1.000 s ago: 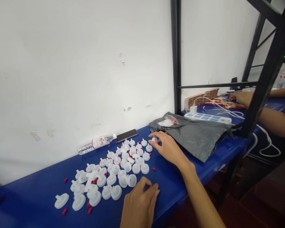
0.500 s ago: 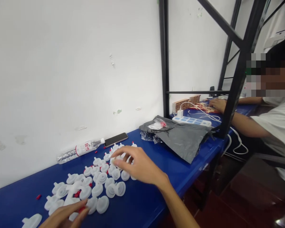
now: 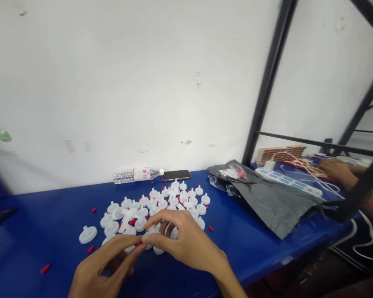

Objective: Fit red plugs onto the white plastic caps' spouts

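Many round white plastic pieces with short stems (image 3: pixel 88 234) lie on the blue table, with small red pieces (image 3: pixel 45 268) among and around them. At the lower centre my left hand (image 3: pixel 110 260) pinches a small red piece (image 3: pixel 138 244) between thumb and fingertips. My right hand (image 3: pixel 186 242) meets it there, its thumb and index finger closed on a whitish piece (image 3: pixel 146 238) whose shape is mostly hidden. The two held pieces are touching or very close; I cannot tell which.
Along the wall lie a clear bottle (image 3: pixel 139 175) and a phone (image 3: pixel 177 175). A grey plastic bag (image 3: pixel 267 198), a power strip (image 3: pixel 289 182) and a black metal frame (image 3: pixel 269 78) stand to the right. Beyond, another person's hand (image 3: pixel 335 167) is at reddish pieces.
The view has turned left. My hands, apart before, have come together. My right hand has moved back from over the white pieces, and my left hand still holds a red piece.
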Demonstrator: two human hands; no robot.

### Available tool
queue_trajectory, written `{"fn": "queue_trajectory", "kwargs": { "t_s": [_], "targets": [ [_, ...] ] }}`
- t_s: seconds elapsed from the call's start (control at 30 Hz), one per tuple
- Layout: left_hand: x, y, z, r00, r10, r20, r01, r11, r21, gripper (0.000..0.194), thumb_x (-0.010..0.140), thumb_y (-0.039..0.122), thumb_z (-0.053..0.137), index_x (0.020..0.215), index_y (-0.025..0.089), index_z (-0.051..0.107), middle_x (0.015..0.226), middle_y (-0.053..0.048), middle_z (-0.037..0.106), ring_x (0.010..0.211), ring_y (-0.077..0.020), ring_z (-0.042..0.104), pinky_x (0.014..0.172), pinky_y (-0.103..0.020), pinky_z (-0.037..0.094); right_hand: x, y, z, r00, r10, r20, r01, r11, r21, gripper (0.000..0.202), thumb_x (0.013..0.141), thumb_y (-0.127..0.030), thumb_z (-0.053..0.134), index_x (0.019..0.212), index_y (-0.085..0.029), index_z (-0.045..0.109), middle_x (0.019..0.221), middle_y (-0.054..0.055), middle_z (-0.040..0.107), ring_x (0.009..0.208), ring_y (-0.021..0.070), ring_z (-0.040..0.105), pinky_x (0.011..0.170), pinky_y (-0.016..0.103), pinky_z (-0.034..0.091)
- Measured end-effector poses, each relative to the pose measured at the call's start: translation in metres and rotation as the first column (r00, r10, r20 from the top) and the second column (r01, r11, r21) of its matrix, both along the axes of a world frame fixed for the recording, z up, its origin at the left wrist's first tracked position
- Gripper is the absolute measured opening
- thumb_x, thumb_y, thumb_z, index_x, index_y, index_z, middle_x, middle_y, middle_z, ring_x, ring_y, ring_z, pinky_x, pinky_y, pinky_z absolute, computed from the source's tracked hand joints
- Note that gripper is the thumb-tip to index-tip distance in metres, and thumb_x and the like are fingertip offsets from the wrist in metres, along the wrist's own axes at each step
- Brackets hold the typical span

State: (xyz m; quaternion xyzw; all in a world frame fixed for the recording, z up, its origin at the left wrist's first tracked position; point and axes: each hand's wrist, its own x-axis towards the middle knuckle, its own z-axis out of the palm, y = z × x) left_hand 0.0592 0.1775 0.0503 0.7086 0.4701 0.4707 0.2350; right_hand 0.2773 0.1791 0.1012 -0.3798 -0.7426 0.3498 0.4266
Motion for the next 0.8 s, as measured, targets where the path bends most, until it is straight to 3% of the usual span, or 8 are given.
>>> {"fn": "queue_trajectory", "kwargs": {
  "t_s": [0.17, 0.43, 0.6, 0.7, 0.8],
  "targets": [
    [0.008, -0.004, 0.019, 0.997, -0.048, 0.056, 0.043, 0.996, 0.083, 0.015, 0.088, 0.039, 0.076, 0.098, 0.031, 0.084, 0.076, 0.003, 0.077, 0.050, -0.0090, 0.064, 0.049, -0.016, 0.051, -0.002, -0.002, 0.003, 0.998, -0.057, -0.025, 0.057, 0.998, 0.006, 0.015, 0.096, -0.039, 0.071, 0.104, -0.027, 0.077, 0.095, -0.003, 0.076, 0.080, 0.0130, 0.065, 0.072, 0.023, 0.049],
    [0.011, -0.012, 0.025, 0.993, -0.040, 0.108, 0.022, 0.986, 0.162, 0.010, 0.090, 0.028, 0.075, 0.094, 0.028, 0.084, 0.080, 0.003, 0.076, 0.047, -0.0055, 0.063, 0.048, -0.014, 0.049, -0.008, -0.003, -0.002, 0.998, 0.003, -0.058, -0.006, 0.999, -0.052, 0.015, 0.094, -0.040, 0.075, 0.105, -0.030, 0.076, 0.086, -0.005, 0.074, 0.075, 0.0127, 0.067, 0.072, 0.024, 0.049],
    [0.007, -0.018, 0.036, 0.997, -0.043, 0.071, 0.029, 0.981, 0.193, 0.010, 0.091, 0.027, 0.074, 0.095, 0.028, 0.083, 0.077, 0.004, 0.075, 0.048, -0.0059, 0.064, 0.049, -0.014, 0.049, -0.011, -0.006, 0.001, 0.991, 0.047, -0.122, -0.060, 0.992, -0.109, 0.025, 0.095, -0.042, 0.074, 0.118, -0.034, 0.073, 0.113, -0.002, 0.077, 0.087, 0.0161, 0.073, 0.076, 0.028, 0.054],
    [-0.005, -0.018, 0.050, 1.000, 0.007, -0.015, -0.003, 0.978, 0.211, 0.009, 0.090, 0.028, 0.075, 0.095, 0.029, 0.082, 0.076, 0.005, 0.076, 0.052, -0.0068, 0.063, 0.051, -0.014, 0.049, -0.007, -0.009, 0.003, 0.997, 0.008, -0.073, -0.013, 0.998, -0.059, 0.033, 0.100, -0.049, 0.065, 0.130, -0.037, 0.068, 0.127, 0.000, 0.074, 0.094, 0.0183, 0.073, 0.078, 0.030, 0.056],
    [-0.034, -0.019, 0.066, 0.962, 0.111, -0.248, -0.058, 0.975, 0.214, 0.015, 0.090, 0.042, 0.071, 0.089, 0.032, 0.082, 0.081, 0.003, 0.078, 0.060, -0.0115, 0.067, 0.051, -0.018, 0.046, 0.002, -0.009, 0.006, 0.990, -0.142, 0.007, 0.141, 0.989, 0.041, 0.031, 0.103, -0.053, 0.056, 0.125, -0.035, 0.070, 0.122, 0.002, 0.075, 0.093, 0.0195, 0.072, 0.068, 0.028, 0.055]
  ]
}}
